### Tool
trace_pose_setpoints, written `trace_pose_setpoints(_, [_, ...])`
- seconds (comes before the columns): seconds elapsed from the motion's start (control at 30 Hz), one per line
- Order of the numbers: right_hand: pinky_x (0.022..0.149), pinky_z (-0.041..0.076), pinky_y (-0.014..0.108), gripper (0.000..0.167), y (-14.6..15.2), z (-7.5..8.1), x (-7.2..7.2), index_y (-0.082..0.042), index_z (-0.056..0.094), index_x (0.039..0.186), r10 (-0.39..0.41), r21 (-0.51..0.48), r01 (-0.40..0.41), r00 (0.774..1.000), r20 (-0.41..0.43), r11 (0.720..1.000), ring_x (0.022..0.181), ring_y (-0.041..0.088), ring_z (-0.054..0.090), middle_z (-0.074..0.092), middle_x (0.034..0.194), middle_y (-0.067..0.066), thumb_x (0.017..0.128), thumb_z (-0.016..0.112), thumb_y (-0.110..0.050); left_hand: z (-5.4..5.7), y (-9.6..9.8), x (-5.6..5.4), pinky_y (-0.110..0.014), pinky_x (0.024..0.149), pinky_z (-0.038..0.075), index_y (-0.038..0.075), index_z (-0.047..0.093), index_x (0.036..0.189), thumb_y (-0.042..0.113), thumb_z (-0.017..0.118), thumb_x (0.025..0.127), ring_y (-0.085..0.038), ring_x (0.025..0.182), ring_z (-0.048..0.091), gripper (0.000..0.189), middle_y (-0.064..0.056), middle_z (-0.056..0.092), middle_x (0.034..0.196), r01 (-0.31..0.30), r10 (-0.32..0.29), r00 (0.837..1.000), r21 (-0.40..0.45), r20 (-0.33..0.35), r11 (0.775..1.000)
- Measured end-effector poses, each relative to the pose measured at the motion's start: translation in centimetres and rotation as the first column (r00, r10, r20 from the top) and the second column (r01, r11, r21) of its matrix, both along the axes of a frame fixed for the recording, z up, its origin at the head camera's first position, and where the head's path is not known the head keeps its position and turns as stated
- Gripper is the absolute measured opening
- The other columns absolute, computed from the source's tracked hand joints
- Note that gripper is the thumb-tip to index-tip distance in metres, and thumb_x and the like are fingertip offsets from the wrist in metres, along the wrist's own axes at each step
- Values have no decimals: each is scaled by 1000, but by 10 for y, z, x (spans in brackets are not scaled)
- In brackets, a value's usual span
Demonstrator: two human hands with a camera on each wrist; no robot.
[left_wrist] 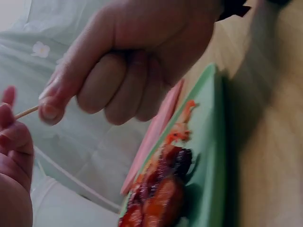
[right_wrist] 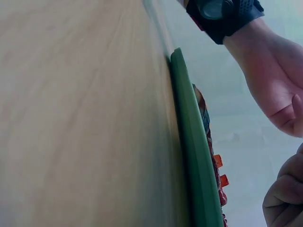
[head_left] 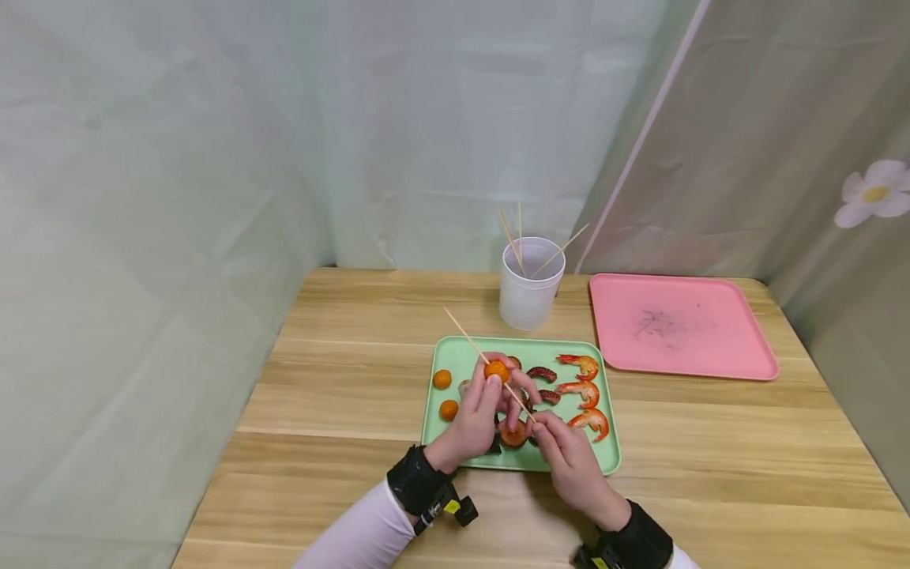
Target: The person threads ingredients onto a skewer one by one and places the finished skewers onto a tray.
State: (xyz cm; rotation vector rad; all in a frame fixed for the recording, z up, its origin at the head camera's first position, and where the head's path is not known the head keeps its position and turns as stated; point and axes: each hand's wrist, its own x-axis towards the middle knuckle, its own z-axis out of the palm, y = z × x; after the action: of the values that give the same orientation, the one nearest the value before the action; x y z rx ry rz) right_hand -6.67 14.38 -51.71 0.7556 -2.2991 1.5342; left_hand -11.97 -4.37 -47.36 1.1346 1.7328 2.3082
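Note:
Over a green tray (head_left: pixel 611 460), my left hand (head_left: pixel 475 417) pinches a small round orange piece (head_left: pixel 497 371) that sits on a thin wooden skewer (head_left: pixel 463 333). The skewer runs through it and slants from upper left to lower right. My right hand (head_left: pixel 574 468) grips the skewer's lower end between thumb and curled fingers, as the right hand (left_wrist: pixel 128 61) in the left wrist view also shows. On the tray lie two more orange balls (head_left: pixel 442 379), several shrimp (head_left: pixel 588 395), dark red curled pieces (head_left: pixel 543 374) and a round brown slice (head_left: pixel 514 435). My left hand hides part of the food.
A white bucket (head_left: pixel 526 304) with several skewers (head_left: pixel 520 229) stands behind the tray. To its right lies a pink tray (head_left: pixel 682 328) with dark marks on it. Curtains (head_left: pixel 455 134) hang along the wooden table's (head_left: pixel 334 395) back and sides.

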Motion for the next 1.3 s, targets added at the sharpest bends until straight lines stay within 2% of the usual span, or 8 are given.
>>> trace_pose_setpoints(0.1, [50, 32, 15, 31, 1, 3, 0, -12, 67, 105, 6, 22, -5, 999, -47, 1000, 58, -7, 35, 45, 65, -9, 100, 57, 16, -9, 8, 8, -37, 38, 38, -9, 27, 127, 6, 15, 116, -24, 49, 44, 22, -28, 51, 89, 17, -18, 999, 23, 30, 1000])
trace_pose_setpoints(0.2, [51, 32, 13, 32, 2, 7, -2, -15, 67, 106, 14, 39, -11, 997, -78, 999, 60, -7, 34, 47, 68, -9, 99, 57, 16, -17, 15, 16, -28, 40, 36, -11, 28, 125, 5, 17, 116, -17, 48, 37, 21, -25, 43, 86, 46, -47, 997, 25, 58, 999])
trace_pose_setpoints(0.53, [54, 36, 15, 32, 2, 9, -7, -13, 67, 106, 1, 10, -1, 997, -72, 1000, 61, -5, 38, 47, 67, -8, 98, 58, 17, -19, 18, 16, -26, 47, 34, -10, 31, 125, 12, 25, 117, -24, 53, 34, 24, -18, 44, 92, 54, -55, 994, 19, 91, 998])
trace_pose_setpoints(0.73, [52, 36, 16, 33, 5, 8, -6, -12, 68, 110, 1, 0, -1, 999, -49, 1000, 59, -4, 40, 47, 66, -9, 99, 56, 17, -12, 10, 12, -32, 55, 39, -10, 42, 133, 8, 33, 116, -33, 63, 40, 26, -11, 52, 110, 47, -39, 992, -70, 122, 996])
trace_pose_setpoints(0.87, [52, 36, 17, 32, 6, 10, -4, -13, 68, 110, 10, -17, -10, 1000, -13, 1000, 59, -3, 40, 45, 66, -10, 103, 53, 15, -3, 1, 6, -24, 75, 50, -3, 48, 146, 9, 41, 115, -19, 82, 58, 34, -14, 60, 118, 49, -21, 990, -209, 136, 977])
trace_pose_setpoints(0.97, [52, 35, 19, 32, 7, 11, -4, -12, 67, 110, 23, -40, -22, 1000, 7, 999, 58, -2, 37, 41, 65, -9, 105, 50, 15, 4, -7, 2, -24, 81, 52, 2, 45, 157, 10, 46, 114, -13, 92, 62, 43, -20, 63, 121, 80, -40, 987, -251, 158, 965])
trace_pose_setpoints(1.13, [51, 32, 19, 31, 10, 9, -5, -9, 67, 110, 8, -54, -8, 1000, 9, 999, 58, -3, 34, 39, 64, -7, 105, 47, 15, 10, -18, -7, -28, 70, 45, 6, 43, 161, 8, 50, 112, -19, 76, 51, 49, -11, 57, 105, 28, 10, 991, -280, 136, 960])
trace_pose_setpoints(1.3, [52, 32, 19, 29, 14, 9, -6, -4, 67, 111, 6, -64, -4, 1000, 22, 998, 58, -2, 34, 38, 62, -3, 105, 47, 17, 14, -34, -17, -30, 68, 46, 6, 46, 160, 8, 52, 112, -26, 74, 52, 48, -16, 57, 133, -69, 97, 993, -351, 62, 934])
